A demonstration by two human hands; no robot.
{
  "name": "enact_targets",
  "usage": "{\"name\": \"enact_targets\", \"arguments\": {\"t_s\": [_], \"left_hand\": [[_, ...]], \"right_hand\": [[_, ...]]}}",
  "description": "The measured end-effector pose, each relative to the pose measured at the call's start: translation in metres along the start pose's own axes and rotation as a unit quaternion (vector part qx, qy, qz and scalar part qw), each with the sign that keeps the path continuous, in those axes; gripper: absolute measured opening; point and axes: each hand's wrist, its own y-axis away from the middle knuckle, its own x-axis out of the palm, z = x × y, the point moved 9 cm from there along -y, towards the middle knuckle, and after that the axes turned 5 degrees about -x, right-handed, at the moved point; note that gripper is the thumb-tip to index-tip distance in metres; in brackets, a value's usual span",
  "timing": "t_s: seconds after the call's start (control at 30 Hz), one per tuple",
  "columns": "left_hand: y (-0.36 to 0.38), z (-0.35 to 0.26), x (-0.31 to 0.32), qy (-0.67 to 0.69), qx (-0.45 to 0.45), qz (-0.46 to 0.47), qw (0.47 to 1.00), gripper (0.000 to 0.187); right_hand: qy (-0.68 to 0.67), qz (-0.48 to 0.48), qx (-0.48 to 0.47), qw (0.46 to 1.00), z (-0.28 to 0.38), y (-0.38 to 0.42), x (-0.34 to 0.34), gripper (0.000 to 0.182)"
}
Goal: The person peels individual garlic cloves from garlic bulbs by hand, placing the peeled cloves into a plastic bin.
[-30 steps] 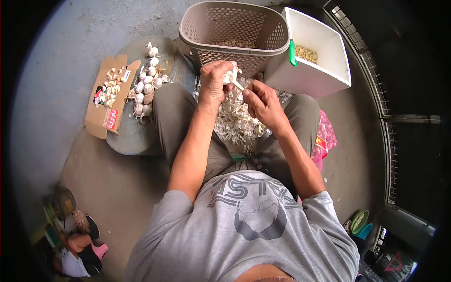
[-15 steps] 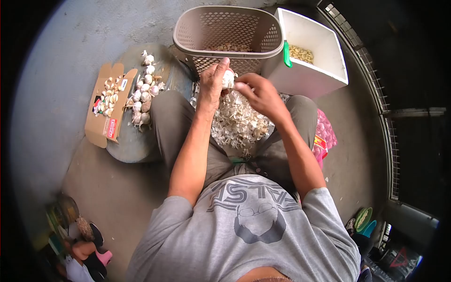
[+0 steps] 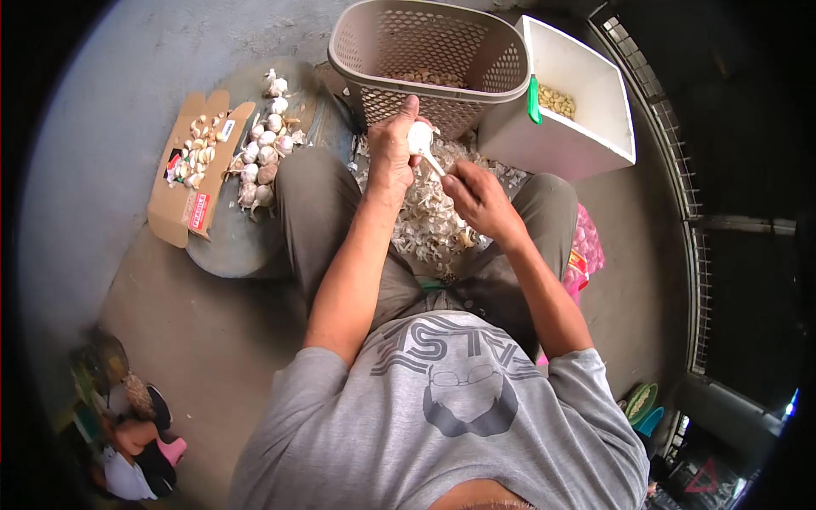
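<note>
My left hand [image 3: 394, 153] is wrapped around a white garlic bulb [image 3: 419, 136], thumb pointing up, in front of the basket. A pale strip of garlic skin [image 3: 434, 165] runs from the bulb down to my right hand [image 3: 483, 202], whose curled fingers pinch its end. Whether the strip is outer skin or stalk is hard to make out. Beneath both hands, between the knees, lies a heap of loose garlic skins [image 3: 425, 217].
A brown perforated basket [image 3: 429, 92] and a white foam box [image 3: 552, 140], both with cloves inside, stand ahead. On a round stool [image 3: 234, 255] at left are whole garlic bulbs [image 3: 268, 153] and a cardboard piece [image 3: 177, 208] bearing cloves. A pink mesh bag [image 3: 586, 242] lies right. Another person [image 3: 136, 450] is lower left.
My right hand has moved down and away from the bulb, and a pale strip now stretches between them. My left hand still holds the bulb. The camera view has shifted slightly.
</note>
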Motion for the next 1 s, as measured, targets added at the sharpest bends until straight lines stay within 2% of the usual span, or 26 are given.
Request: {"name": "enact_targets", "arguments": {"t_s": [0.03, 0.13, 0.17, 0.2, 0.27, 0.33, 0.37, 0.5, 0.6, 0.63, 0.73, 0.77, 0.8, 0.87, 0.93, 1.0], "left_hand": [[0.000, -0.001, -0.001, 0.009, 0.003, -0.014, 1.000, 0.047], [-0.008, -0.007, -0.010, 0.015, 0.016, -0.020, 1.000, 0.046], [-0.008, -0.011, -0.008, 0.009, 0.031, -0.004, 0.999, 0.047], [-0.007, -0.015, -0.005, 0.000, 0.045, 0.013, 0.999, 0.047], [-0.003, -0.015, 0.008, -0.107, 0.098, 0.044, 0.988, 0.051], [0.002, -0.013, 0.020, -0.216, 0.166, 0.028, 0.962, 0.052], [0.008, -0.012, 0.023, -0.211, 0.173, 0.032, 0.962, 0.052], [-0.002, -0.012, 0.006, -0.136, 0.171, -0.016, 0.976, 0.052], [0.000, -0.015, -0.001, -0.097, 0.192, -0.044, 0.976, 0.052], [-0.005, -0.005, -0.001, -0.071, 0.131, -0.010, 0.989, 0.040], [-0.005, 0.002, 0.024, -0.035, 0.091, 0.103, 0.990, 0.036], [0.000, 0.004, 0.035, -0.079, 0.097, 0.149, 0.981, 0.035], [0.005, 0.000, 0.040, -0.183, 0.157, 0.166, 0.956, 0.030], [-0.008, 0.012, 0.028, -0.186, 0.123, 0.110, 0.969, 0.027], [-0.010, 0.020, 0.024, -0.086, 0.091, 0.100, 0.987, 0.026], [-0.012, 0.030, 0.020, -0.029, 0.048, 0.100, 0.993, 0.023]], "right_hand": [[-0.023, 0.019, 0.042, 0.999, -0.017, 0.008, 0.001, 0.018], [-0.116, 0.014, 0.094, 0.989, -0.062, 0.023, -0.002, 0.022], [-0.067, -0.012, 0.026, 0.997, -0.083, 0.021, -0.007, 0.033], [-0.110, -0.039, 0.056, 0.992, -0.066, 0.016, -0.018, 0.039], [-0.209, -0.102, 0.039, 0.972, -0.040, -0.001, -0.029, 0.038], [-0.128, -0.018, 0.075, 0.989, -0.025, -0.020, -0.012, 0.031], [-0.035, 0.003, 0.087, 0.996, -0.014, -0.025, -0.006, 0.030], [-0.048, -0.023, 0.019, 0.998, -0.033, -0.041, 0.011, 0.035], [-0.118, -0.014, 0.061, 0.991, -0.038, -0.038, 0.021, 0.035], [-0.140, -0.014, 0.066, 0.988, -0.041, -0.037, 0.022, 0.032], [-0.275, -0.029, 0.134, 0.952, -0.051, -0.035, 0.012, 0.030], [-0.324, -0.050, 0.142, 0.934, -0.057, -0.037, 0.007, 0.028], [-0.338, -0.061, 0.142, 0.928, -0.052, -0.038, 0.000, 0.027], [-0.284, -0.048, 0.138, 0.948, -0.051, -0.036, -0.002, 0.027], [-0.098, -0.081, 0.030, 0.991, -0.022, -0.035, -0.007, 0.028], [-0.116, -0.078, 0.060, 0.988, -0.021, -0.026, -0.006, 0.028]]}}
